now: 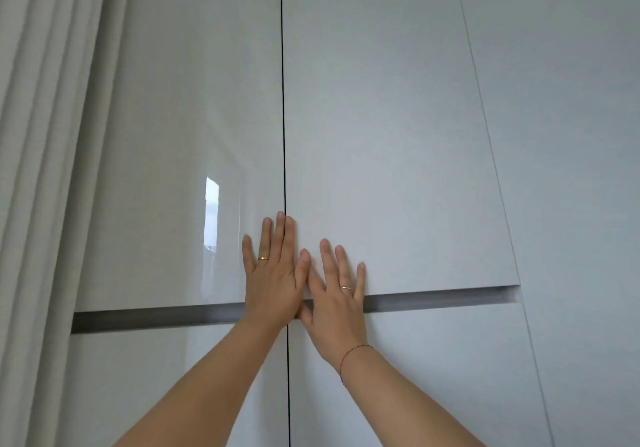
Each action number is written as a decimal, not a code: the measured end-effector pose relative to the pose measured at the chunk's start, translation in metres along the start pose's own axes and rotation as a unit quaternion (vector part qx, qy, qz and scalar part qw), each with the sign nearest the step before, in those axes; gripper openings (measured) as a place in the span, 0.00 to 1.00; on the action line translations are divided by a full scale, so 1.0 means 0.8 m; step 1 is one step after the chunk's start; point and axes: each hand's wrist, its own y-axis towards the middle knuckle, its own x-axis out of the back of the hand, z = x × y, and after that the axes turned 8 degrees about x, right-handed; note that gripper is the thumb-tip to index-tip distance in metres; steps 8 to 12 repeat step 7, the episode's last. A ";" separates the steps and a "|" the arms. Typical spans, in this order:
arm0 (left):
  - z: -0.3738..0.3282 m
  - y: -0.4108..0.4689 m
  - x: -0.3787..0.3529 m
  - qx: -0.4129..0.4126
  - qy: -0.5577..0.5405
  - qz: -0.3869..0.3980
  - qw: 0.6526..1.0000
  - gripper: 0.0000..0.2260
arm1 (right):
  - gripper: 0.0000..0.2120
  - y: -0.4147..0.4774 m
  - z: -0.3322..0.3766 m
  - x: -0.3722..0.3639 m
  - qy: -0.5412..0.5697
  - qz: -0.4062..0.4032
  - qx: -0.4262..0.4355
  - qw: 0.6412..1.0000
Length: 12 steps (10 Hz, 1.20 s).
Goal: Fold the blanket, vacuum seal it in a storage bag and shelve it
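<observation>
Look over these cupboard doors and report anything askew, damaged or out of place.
Nothing stands out. The left upper door and right upper door sit flush, with a thin, even seam between them. The left hand and right hand press flat on the doors near it. The curtain hangs straight at the left.

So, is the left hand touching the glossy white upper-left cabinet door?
Touching. The head view shows the left hand laid flat, fingers straight, against the glossy white upper-left cabinet door, no gap visible.
</observation>
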 end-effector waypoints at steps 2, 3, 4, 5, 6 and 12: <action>0.006 0.003 -0.027 -0.022 0.030 -0.070 0.997 0.25 | 0.33 -0.001 -0.004 -0.029 -0.034 -0.062 0.015 0.997; 0.006 0.005 -0.029 -0.036 0.035 -0.071 0.996 0.25 | 0.33 0.002 -0.009 -0.034 -0.047 -0.073 0.019 0.996; 0.012 0.002 -0.034 -0.038 0.044 -0.068 0.996 0.24 | 0.33 -0.002 -0.005 -0.041 -0.055 -0.076 0.022 0.995; 0.007 0.007 -0.030 -0.035 0.042 -0.055 0.997 0.25 | 0.32 0.006 -0.008 -0.036 -0.043 -0.053 0.026 0.997; -0.009 0.001 -0.026 0.010 0.011 -0.064 0.998 0.26 | 0.33 0.006 -0.010 -0.018 -0.029 -0.026 0.013 0.999; -0.038 -0.049 -0.003 0.042 -0.085 -0.104 0.990 0.27 | 0.31 -0.025 0.005 0.009 0.026 -0.041 0.027 0.998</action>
